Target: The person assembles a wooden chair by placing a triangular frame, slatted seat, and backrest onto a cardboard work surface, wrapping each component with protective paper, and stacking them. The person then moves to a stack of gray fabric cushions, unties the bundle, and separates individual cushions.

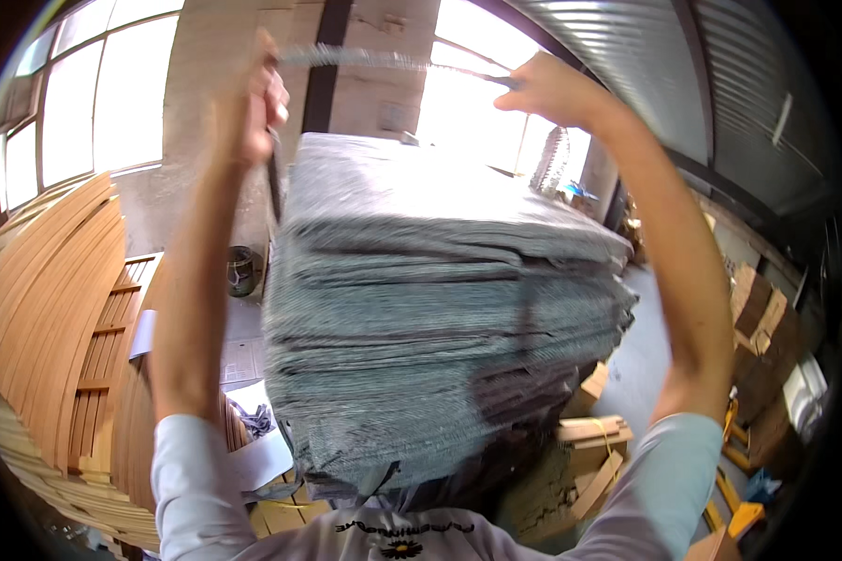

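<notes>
Single head-worn fisheye view, facing forward, very near a grey sheet stack (440,309) between raised arms.

Both arms raised high — left hand (253,107), right hand (544,89) clenched.

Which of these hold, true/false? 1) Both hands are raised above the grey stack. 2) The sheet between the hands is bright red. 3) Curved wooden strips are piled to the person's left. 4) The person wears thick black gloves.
1) True: the left hand and right hand are up above the grey stack.
2) False: the sheet stretched between them is grey, seen edge-on.
3) True: curved wooden strips lie at the left.
4) False: both hands are bare; only light long sleeves cover the upper arms.
</notes>
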Motion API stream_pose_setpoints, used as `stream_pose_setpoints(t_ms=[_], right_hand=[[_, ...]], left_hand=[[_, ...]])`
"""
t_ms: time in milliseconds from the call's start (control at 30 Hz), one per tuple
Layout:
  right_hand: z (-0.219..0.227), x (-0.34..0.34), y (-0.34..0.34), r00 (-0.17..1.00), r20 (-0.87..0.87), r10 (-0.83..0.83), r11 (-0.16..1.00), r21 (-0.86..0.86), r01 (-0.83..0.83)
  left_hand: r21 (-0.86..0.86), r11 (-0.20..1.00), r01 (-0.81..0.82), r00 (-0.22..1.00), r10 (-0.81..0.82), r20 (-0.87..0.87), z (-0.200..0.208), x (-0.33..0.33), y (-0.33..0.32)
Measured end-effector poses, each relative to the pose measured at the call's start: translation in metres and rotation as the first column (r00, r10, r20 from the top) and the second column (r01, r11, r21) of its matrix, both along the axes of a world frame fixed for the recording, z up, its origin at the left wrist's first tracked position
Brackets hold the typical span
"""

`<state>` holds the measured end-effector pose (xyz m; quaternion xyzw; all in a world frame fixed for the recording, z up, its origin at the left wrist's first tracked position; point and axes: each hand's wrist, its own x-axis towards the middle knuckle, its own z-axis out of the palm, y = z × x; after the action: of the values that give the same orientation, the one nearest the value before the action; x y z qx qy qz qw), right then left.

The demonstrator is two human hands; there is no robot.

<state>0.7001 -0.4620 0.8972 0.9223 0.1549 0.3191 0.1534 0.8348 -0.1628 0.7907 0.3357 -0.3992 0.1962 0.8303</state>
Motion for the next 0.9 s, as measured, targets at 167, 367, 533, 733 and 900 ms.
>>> stream_pose_setpoints(t_ms=[167, 367, 533, 733, 900], right_hand=[[-0.117, -0.131, -0.101, 0.981, 0.132, 0.144, 0.607, 0.771, -0.193], [-0.295, -0.196, -0.007, 0.881, 0.245, 0.404, 0.823, 0.323, -0.468], [-0.401, -0.215, -0.035, 0.624, -0.506, 0.595, 0.660, 0.751, -0.021], [-0.283, -0.201, -0.102, 0.923, 0.384, -0.022, 0.206, 0.905, -0.372], [-0.155, -0.145, -0.048, 0.990, 0.061, 0.126, 0.221, 0.971, -0.088]], left_hand=[[0.490, 0.368, -0.790, 0.612, 0.425, 0.667, -0.081, -0.184, 0.052], [0.131, 0.062, -0.989, 0.145, 0.478, 0.866, -0.192, -0.245, 0.090], [0.899, 0.147, -0.413, 0.730, -0.537, 0.423, -0.303, -0.224, 0.075], [0.436, 0.898, -0.060, 0.989, 0.113, -0.095, -0.213, -0.203, 0.120], [0.710, 0.671, -0.215, 0.924, 0.375, -0.074, -0.106, -0.152, 0.062]])
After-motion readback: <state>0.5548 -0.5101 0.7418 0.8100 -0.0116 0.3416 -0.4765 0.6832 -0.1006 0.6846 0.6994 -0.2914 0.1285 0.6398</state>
